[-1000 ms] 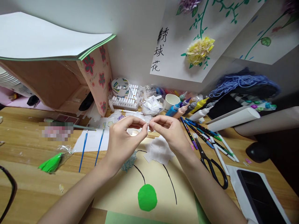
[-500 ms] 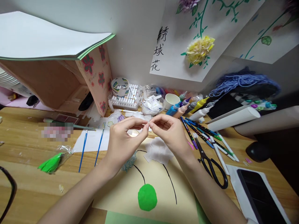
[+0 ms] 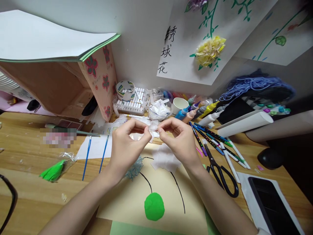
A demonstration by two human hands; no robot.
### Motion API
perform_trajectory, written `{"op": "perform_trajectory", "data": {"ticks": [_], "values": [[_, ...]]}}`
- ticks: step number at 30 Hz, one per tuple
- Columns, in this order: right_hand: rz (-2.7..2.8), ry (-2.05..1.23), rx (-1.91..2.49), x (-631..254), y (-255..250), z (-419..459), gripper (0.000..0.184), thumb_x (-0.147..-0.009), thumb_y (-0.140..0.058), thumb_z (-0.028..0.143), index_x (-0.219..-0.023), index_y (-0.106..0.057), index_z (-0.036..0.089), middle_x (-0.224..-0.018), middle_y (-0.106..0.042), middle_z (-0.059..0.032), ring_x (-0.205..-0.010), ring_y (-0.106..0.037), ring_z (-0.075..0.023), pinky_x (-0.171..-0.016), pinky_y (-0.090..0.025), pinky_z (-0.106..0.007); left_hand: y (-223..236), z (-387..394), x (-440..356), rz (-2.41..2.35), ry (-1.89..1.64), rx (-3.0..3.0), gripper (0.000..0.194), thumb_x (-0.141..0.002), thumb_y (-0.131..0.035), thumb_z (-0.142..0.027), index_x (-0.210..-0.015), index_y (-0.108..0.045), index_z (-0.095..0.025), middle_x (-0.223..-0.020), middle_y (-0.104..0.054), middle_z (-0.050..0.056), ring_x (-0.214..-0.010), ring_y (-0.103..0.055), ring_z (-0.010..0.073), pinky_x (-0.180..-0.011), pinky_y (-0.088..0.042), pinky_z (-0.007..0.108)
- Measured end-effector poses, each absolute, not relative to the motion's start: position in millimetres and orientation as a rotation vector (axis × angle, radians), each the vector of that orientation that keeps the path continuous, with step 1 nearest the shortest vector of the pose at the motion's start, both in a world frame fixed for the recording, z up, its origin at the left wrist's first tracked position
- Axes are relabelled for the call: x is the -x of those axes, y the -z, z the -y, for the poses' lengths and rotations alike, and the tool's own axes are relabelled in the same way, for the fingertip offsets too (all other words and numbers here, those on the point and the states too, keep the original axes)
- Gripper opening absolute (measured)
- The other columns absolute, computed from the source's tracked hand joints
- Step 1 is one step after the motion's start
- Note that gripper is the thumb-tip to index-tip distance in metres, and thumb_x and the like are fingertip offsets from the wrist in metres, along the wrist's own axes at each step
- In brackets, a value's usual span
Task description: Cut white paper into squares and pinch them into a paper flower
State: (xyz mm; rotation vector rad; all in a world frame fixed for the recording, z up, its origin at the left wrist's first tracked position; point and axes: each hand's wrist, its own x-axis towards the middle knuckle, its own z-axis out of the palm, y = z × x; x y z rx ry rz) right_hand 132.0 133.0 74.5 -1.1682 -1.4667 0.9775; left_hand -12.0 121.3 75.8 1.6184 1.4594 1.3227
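Between the fingertips of my left hand (image 3: pixel 130 143) and my right hand (image 3: pixel 177 140) is a small piece of thin white paper (image 3: pixel 153 125), pinched at both sides. Both hands hover over a cream sheet (image 3: pixel 122 209) marked with black curved lines. A flat bright green disc (image 3: pixel 154 206) sits on the sheet's lower part. Partly hidden behind my left wrist is a fluffy light-blue paper pompom (image 3: pixel 135 168). White paper pieces (image 3: pixel 166 157) lie in a cluster near my right hand.
Black scissors (image 3: pixel 221 174), pens (image 3: pixel 215 140) and a phone (image 3: pixel 274 205) lie to the right. Behind the hands stand a tub of paper scraps (image 3: pixel 160 109), a marker box (image 3: pixel 130 106) and paint bottles (image 3: pixel 192 114). Two blue brushes (image 3: pixel 87 158) and green clay (image 3: pixel 52 170) are on the left.
My hands have moved slightly apart, and the white paper piece now shows spread between the fingertips. The sheet and the things around it have stayed put.
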Motion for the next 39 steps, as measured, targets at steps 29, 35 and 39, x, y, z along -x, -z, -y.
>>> {"op": "perform_trajectory", "data": {"ticks": [29, 35, 39], "values": [[1.909, -0.732, 1.775, -166, -40, -172, 0.012, -0.069, -0.051, 0.013, -0.068, -0.062, 0.017, -0.07, -0.067, -0.0045, -0.064, -0.058, -0.0162, -0.059, -0.039, -0.026, -39, -152, 30, -1.791, -0.887, -1.777, 0.016, -0.079, -0.054, -0.028, -0.077, -0.065, -0.017, -0.073, -0.069, 0.004, -0.062, -0.06, 0.0166, -0.058, -0.041, 0.026], [2.464, -0.844, 1.67, -186, -36, -166, 0.017, -0.058, -0.056, 0.003, -0.059, -0.063, 0.019, -0.062, -0.065, -0.0031, -0.056, -0.054, -0.0148, -0.049, -0.031, -0.024, -37, -152, 29, -1.704, -0.89, -1.803, 0.024, -0.081, -0.053, -0.026, -0.101, -0.062, -0.016, -0.092, -0.07, 0.008, -0.074, -0.063, 0.0182, -0.066, -0.046, 0.028], [2.598, -0.753, 1.75, -183, -34, -160, 0.016, -0.056, -0.056, 0.002, -0.058, -0.061, 0.017, -0.059, -0.062, -0.0043, -0.049, -0.048, -0.013, -0.045, -0.027, -0.024, -38, -152, 28, -1.682, -0.89, -1.77, 0.025, -0.081, -0.053, -0.027, -0.102, -0.06, -0.016, -0.094, -0.069, 0.008, -0.076, -0.063, 0.0182, -0.069, -0.047, 0.029]]}}
